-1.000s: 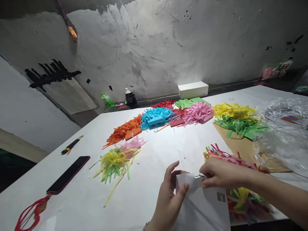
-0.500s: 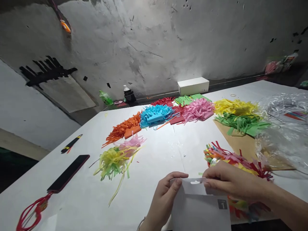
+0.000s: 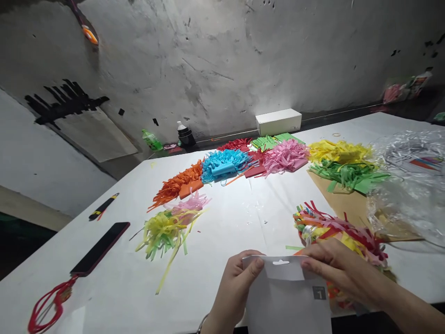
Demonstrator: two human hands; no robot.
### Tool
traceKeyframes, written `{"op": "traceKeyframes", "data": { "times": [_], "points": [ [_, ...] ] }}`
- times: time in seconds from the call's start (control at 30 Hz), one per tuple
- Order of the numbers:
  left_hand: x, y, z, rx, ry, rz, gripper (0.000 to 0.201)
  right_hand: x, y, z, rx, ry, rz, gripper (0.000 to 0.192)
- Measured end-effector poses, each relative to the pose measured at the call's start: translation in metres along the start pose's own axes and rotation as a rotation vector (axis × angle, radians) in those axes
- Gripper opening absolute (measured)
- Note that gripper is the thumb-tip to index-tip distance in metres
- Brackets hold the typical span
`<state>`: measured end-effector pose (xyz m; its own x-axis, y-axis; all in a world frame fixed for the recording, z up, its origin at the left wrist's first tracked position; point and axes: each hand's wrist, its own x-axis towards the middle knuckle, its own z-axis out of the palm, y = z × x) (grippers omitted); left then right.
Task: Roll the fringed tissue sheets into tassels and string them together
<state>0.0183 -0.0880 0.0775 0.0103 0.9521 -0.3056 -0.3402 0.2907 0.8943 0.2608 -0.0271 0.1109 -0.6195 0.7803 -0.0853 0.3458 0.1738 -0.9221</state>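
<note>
Currently, at the table's [image 3: 215, 222] near edge, our left hand [image 3: 236, 290] and right hand [image 3: 339, 269] each pinch the white packet's [image 3: 288, 301] top corners, beside mixed paper strips [image 3: 333, 229].

Both hands sit low and close together at the near edge of the view. The left hand [image 3: 236, 287] rises from below, thumb pressed forward in a pinch against its curled fingers. The right hand [image 3: 342, 269] reaches in from the right on a bare forearm, fingers extended leftward and closed in a pinch.

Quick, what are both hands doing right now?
Left hand: closed, pinching the white packet at its top corner.
Right hand: closed on the packet's other top corner.
</note>
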Motion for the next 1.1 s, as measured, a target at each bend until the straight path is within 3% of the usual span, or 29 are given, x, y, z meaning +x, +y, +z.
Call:
{"op": "traceKeyframes", "data": {
  "times": [0.17,0.4,0.57,0.8,1.0,1.1],
  "points": [
    [-0.001,0.006,0.0,-0.001,-0.02,-0.002,0.043,-0.006,0.009,0.004,0.186,0.046,0.038,0.056],
    [0.001,0.003,-0.001,-0.187,-0.081,-0.127,0.044,-0.012,0.02,0.007,0.278,-0.042,-0.048,0.053],
    [-0.006,0.006,0.003,0.05,-0.05,0.058,0.042,-0.003,0.022,0.028,0.494,0.139,0.114,0.043],
    [-0.013,0.009,0.015,0.386,0.115,0.239,0.035,0.003,0.008,0.05,0.195,0.334,0.136,0.026],
    [-0.01,0.006,0.011,0.292,-0.034,0.154,0.035,0.002,0.01,0.056,0.099,0.483,0.136,0.025],
    [-0.01,0.005,0.009,0.267,-0.022,0.144,0.035,0.001,0.015,0.06,0.057,0.528,0.119,0.026]
  ]
}}
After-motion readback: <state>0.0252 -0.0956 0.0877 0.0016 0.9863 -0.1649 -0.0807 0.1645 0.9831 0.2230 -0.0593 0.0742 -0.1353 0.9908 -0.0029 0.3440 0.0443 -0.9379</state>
